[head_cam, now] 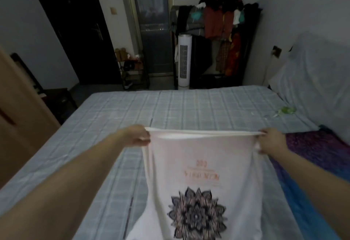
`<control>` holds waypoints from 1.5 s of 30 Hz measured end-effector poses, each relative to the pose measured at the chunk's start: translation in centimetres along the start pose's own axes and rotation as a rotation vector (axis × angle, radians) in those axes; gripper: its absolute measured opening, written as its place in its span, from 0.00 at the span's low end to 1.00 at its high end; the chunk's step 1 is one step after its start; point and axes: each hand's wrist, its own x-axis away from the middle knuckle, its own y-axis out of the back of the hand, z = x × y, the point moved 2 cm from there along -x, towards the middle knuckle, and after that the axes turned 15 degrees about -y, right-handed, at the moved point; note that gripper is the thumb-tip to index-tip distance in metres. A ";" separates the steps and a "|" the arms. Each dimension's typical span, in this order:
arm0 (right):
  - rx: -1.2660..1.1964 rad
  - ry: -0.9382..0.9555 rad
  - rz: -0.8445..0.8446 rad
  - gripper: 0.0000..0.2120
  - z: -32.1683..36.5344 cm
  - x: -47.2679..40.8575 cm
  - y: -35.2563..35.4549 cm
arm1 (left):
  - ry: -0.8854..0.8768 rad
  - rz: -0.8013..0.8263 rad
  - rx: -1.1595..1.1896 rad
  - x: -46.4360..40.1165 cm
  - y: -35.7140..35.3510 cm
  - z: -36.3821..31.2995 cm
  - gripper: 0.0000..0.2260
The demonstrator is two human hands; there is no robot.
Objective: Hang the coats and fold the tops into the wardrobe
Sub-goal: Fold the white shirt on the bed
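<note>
Hands out front, both arms stretched over the bed (117, 111). Left hand (139, 135) is closed on one end of the top's (200, 166) far edge, right hand (270, 141) pinches the other end, and the edge is pulled into a taut line between them. The white top hangs from that line down toward the person, held above the checked sheet; whether its lower part touches the bed cannot be told. Its print faces up: faint orange lettering just below the hands, upside down from here, and nearer the body a dark flower pattern (197, 215). Under and beside the right forearm lies a purple cloth (312, 149), with blue fabric (303, 202) closer in. Well beyond the hands, past the far side of the bed, stands a white tower fan (184, 60), and next to it an open rack (227, 37) crowded with hanging clothes. Off beyond the left hand there's a dark door (75, 27).
</note>
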 end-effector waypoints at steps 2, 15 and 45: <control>-0.260 0.026 -0.137 0.10 5.3 -3.7 5.5 | -0.161 -0.184 -0.017 -2.4 2.1 -6.9 0.09; -0.488 0.505 -0.584 0.15 11.8 5.6 24.7 | -0.943 -0.564 -0.303 8.9 6.9 -24.2 0.18; 0.540 0.334 0.189 0.33 -40.1 27.3 -27.4 | -0.355 0.402 -1.420 23.8 -16.2 51.1 0.25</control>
